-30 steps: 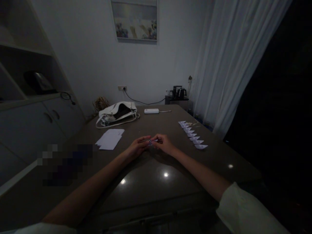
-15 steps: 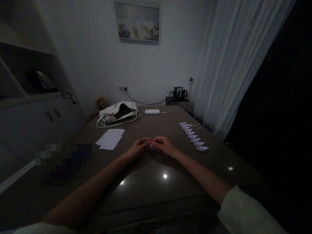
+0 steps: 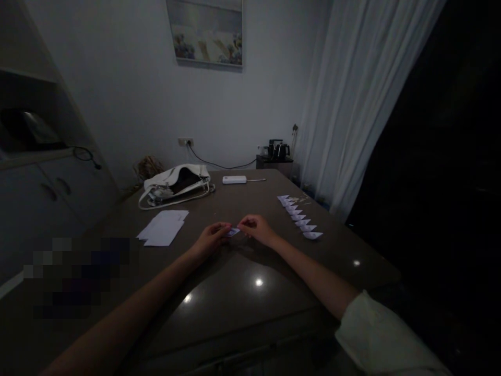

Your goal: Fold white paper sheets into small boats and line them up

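Head view, dim room. Both of my bare hands are over the middle of the brown counter (image 3: 235, 303), with a small folded paper piece (image 3: 234, 232) between them. Left hand (image 3: 213, 236): fingers pinch the piece at its left end, thumb on the near side. Right hand (image 3: 256, 228): thumb and forefinger are drawn together at the piece's right tip; I cannot tell whether they grip it or only touch it. Dark markings show on the paper, too small to read.

To the right, well apart from my right hand: a row of folded paper shapes (image 3: 302, 223), pointed at the ends like little boats, running away from me along the counter. Small pale scraps (image 3: 299, 199) lie beside its far end. To the left: overlapping white sheets (image 3: 164, 230), flat, nearest to my left hand. Beyond the sheets, a white bag (image 3: 158, 183) lies with its dark opening showing. Near the far edge: a white oblong device (image 3: 234, 179), a short cord (image 3: 256, 180) extending from its right end.
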Tool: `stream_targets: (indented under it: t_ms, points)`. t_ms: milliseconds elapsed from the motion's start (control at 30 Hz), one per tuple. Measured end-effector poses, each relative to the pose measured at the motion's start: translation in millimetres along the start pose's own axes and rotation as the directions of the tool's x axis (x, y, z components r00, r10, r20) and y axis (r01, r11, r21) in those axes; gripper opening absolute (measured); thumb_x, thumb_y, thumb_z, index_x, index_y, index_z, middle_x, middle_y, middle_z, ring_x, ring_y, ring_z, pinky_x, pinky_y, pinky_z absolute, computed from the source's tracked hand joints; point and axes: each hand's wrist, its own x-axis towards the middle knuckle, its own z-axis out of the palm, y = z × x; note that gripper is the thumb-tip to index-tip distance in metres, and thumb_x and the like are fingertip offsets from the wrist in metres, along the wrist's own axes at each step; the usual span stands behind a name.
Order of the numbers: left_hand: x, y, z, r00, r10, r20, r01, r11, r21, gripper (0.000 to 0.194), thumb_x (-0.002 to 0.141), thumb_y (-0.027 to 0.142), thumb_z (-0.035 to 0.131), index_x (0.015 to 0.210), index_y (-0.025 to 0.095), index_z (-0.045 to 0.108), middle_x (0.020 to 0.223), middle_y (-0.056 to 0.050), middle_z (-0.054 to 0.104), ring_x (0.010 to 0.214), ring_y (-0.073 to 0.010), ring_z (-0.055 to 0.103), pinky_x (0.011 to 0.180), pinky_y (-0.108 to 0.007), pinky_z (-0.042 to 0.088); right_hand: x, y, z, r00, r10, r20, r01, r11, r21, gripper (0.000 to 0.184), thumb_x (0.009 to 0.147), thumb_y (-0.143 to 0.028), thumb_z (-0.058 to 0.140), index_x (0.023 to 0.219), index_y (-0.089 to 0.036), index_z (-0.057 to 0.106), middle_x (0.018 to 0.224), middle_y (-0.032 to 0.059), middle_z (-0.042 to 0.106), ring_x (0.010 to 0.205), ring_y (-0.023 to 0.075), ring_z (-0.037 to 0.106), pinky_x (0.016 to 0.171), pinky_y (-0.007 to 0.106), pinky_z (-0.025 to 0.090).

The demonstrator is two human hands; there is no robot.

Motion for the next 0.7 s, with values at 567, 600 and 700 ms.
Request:
stream_targets:
  t_ms: [567,600,700]
  points:
    - [1.3,-0.7,-3.6,0.999,-0.017,-0.037,0.017,1.000,0.000,0.039,0.054,0.030,0.083,0.083,0.012,0.063,0.082,-0.003,0.066,0.074,-0.0138,0.061,0.066,-0.023,0.047,4.5,7.7,-3.8,0.995,0.086,-0.052,-0.088,0.996,-0.020,0.017,0.073,-0.027,0.062,0.068,-0.011,0.066,0.056,-0.0006,0.059,0.048,0.0084,0.047,0.048,0.019,0.035]
    - [0.9,-0.9,-3.7,0.999,-0.017,-0.038,0.018,1.000,0.004,0.039,0.055,0.029,0.083,0.083,0.012,0.063,0.082,-0.003,0.066,0.073,-0.0133,0.061,0.066,-0.022,0.047,4.4,7.7,-3.3,0.994,0.092,-0.058,-0.093,0.995,-0.019,0.017,0.073,-0.027,0.062,0.067,-0.012,0.066,0.055,-0.0006,0.059,0.047,0.0084,0.046,0.048,0.019,0.035]
    - [-1.6,0.9,-3.5,0.999,-0.030,-0.037,0.031,0.999,0.015,0.038,0.057,0.029,0.082,0.085,0.012,0.063,0.082,-0.003,0.065,0.071,-0.0116,0.060,0.065,-0.021,0.047,4.1,6.9,-3.2,0.991,0.104,-0.082,-0.106,0.994,-0.022,0.016,0.073,-0.026,0.062,0.066,-0.012,0.066,0.054,-0.0005,0.059,0.048,0.0089,0.047,0.048,0.020,0.035]
